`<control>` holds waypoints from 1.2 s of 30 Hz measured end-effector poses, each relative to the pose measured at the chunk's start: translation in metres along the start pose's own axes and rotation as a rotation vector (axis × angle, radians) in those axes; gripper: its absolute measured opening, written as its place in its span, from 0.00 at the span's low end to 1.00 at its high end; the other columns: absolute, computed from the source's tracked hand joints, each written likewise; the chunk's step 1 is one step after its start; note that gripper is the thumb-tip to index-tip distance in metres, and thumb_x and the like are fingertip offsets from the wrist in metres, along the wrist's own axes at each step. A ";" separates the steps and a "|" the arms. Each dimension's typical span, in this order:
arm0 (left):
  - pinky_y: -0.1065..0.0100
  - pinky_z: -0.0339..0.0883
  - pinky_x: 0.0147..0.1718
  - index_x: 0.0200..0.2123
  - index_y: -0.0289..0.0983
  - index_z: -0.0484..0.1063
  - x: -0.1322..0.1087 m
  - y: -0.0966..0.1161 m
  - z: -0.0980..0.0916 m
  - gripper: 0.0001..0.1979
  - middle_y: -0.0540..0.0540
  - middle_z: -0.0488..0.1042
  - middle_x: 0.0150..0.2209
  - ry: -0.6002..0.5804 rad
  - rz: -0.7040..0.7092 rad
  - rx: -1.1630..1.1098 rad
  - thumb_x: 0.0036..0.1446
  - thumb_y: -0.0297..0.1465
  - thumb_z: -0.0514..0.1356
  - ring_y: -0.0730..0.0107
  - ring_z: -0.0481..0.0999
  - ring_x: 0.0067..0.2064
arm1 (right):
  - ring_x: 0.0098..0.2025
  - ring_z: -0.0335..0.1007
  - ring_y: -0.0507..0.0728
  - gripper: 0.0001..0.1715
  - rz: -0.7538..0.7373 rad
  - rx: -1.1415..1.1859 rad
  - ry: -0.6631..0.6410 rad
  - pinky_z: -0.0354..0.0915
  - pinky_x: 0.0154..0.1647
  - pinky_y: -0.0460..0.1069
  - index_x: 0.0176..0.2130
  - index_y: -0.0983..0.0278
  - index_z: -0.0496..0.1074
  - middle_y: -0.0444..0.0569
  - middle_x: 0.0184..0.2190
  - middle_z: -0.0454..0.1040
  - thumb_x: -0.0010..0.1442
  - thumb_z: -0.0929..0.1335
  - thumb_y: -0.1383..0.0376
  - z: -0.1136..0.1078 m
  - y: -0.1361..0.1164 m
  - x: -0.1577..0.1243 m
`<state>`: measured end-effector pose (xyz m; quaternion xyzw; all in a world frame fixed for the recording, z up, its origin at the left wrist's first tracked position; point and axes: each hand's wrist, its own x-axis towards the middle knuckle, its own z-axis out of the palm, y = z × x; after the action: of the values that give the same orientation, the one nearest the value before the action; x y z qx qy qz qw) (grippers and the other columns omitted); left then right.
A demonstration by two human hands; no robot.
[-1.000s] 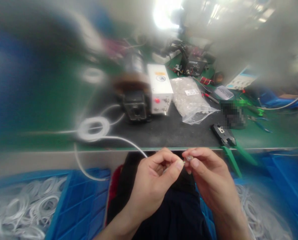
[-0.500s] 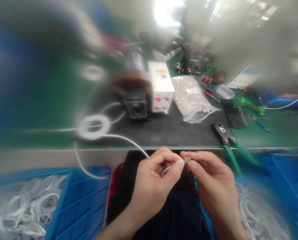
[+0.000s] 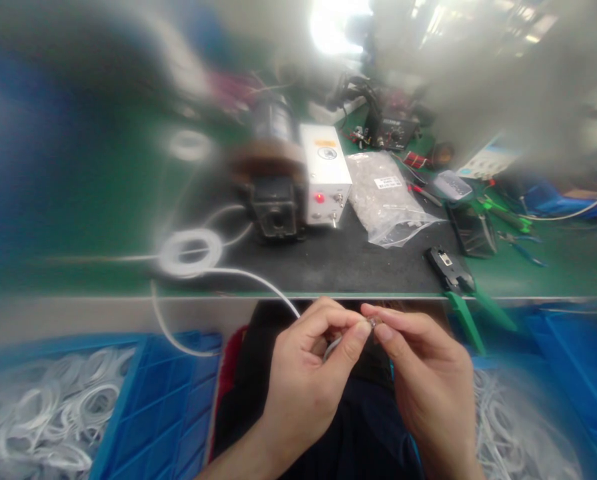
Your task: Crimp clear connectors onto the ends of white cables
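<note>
My left hand [image 3: 313, 363] pinches the end of a white cable [image 3: 263, 280] between thumb and forefinger. The cable runs back to a coil [image 3: 191, 253] on the bench. Between the fingertips of my right hand [image 3: 428, 367] is a small clear plastic connector [image 3: 372, 323], mostly covered by the fingers. The two hands meet at the connector, just in front of the bench edge; how far the cable end sits inside it is hidden. Crimping pliers with green handles [image 3: 461, 293] lie to the right, jaws on the bench and handles over its edge.
A white box with a red button [image 3: 327, 173] stands beside a dark machine [image 3: 275, 193]. A zip bag of small clear parts [image 3: 385, 193] lies right of it. Blue crates [image 3: 165, 400] with coiled white cables [image 3: 43, 413] flank my lap. Cutters and a black box [image 3: 471, 230] lie right.
My right fingers have closed in over the connector, so less of it shows. The cable coil and the tools stay in place.
</note>
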<state>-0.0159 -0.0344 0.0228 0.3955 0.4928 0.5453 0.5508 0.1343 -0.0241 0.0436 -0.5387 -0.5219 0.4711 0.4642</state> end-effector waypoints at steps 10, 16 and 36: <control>0.77 0.68 0.35 0.36 0.40 0.81 -0.004 0.006 -0.001 0.06 0.52 0.74 0.33 0.022 0.056 0.058 0.68 0.31 0.66 0.80 0.74 0.34 | 0.49 0.84 0.43 0.15 -0.201 -0.197 0.029 0.73 0.55 0.32 0.46 0.54 0.85 0.38 0.47 0.85 0.66 0.74 0.73 0.009 -0.018 -0.002; 0.77 0.69 0.34 0.37 0.41 0.81 -0.008 0.009 -0.002 0.03 0.53 0.75 0.33 0.058 0.113 0.102 0.66 0.29 0.67 0.80 0.75 0.34 | 0.51 0.83 0.44 0.19 -0.235 -0.183 0.028 0.74 0.58 0.34 0.49 0.51 0.83 0.37 0.49 0.84 0.66 0.74 0.74 0.008 -0.012 -0.008; 0.80 0.72 0.33 0.39 0.43 0.80 -0.013 0.005 0.003 0.05 0.56 0.77 0.32 0.168 0.150 0.145 0.61 0.29 0.72 0.83 0.77 0.32 | 0.51 0.84 0.49 0.12 -0.063 -0.032 0.010 0.77 0.57 0.38 0.46 0.53 0.84 0.43 0.47 0.85 0.66 0.75 0.70 0.000 -0.001 -0.011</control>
<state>-0.0135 -0.0463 0.0294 0.4231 0.5444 0.5790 0.4352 0.1345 -0.0348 0.0452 -0.5318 -0.5436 0.4452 0.4728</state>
